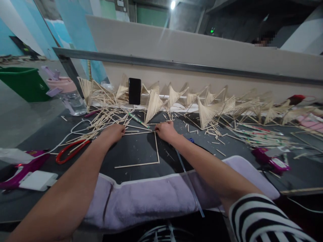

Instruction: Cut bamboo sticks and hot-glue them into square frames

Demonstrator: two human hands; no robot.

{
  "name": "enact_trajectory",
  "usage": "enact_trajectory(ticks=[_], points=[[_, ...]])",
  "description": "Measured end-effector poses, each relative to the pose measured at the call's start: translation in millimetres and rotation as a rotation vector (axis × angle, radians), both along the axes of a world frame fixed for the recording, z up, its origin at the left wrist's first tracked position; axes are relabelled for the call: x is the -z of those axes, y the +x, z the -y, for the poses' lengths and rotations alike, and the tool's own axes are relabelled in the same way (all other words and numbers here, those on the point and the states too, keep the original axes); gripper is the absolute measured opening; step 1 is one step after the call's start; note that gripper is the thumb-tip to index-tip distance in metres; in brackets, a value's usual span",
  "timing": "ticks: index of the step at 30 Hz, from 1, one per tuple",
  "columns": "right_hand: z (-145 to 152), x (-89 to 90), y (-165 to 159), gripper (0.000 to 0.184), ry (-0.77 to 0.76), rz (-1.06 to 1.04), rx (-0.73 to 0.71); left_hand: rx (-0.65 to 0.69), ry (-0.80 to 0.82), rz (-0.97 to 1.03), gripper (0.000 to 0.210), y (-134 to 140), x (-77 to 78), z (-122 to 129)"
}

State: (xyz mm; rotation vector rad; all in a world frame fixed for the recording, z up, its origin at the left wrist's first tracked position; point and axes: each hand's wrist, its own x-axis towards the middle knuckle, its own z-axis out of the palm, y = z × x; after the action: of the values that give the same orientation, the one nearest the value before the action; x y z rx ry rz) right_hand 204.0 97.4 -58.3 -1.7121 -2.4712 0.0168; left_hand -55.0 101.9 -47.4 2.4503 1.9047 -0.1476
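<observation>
Three thin wooden sticks (137, 165) lie on the dark tabletop as a frame open on its left side. Along the far side, the top stick (140, 132) runs between my hands. My left hand (114, 132) has its fingers curled at that stick's left end. At the far right corner, my right hand (165, 131) pinches the stick's other end; the fingertips partly hide the joint. A clear glue stick (190, 183) slants out from under my right forearm, near a partly hidden blue object (191, 140). Red-handled scissors (73, 151) lie beside my left forearm.
Twisted stick models (174, 95) line the back, with a phone (134, 91) upright among them. Loose sticks (108, 117) pile up behind my left hand. Purple power strips (272, 159) sit at both sides. A jug (72, 97) stands left; lilac cloth (151, 198) covers the front edge.
</observation>
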Motion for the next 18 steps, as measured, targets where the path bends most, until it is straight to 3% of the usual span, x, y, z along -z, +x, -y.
enact_trajectory(ticks=[18], points=[[-4.2, 4.9, -5.2, 0.023, -0.018, 0.062, 0.004, -0.001, 0.003, 0.003, 0.017, 2.7, -4.1, 4.5]])
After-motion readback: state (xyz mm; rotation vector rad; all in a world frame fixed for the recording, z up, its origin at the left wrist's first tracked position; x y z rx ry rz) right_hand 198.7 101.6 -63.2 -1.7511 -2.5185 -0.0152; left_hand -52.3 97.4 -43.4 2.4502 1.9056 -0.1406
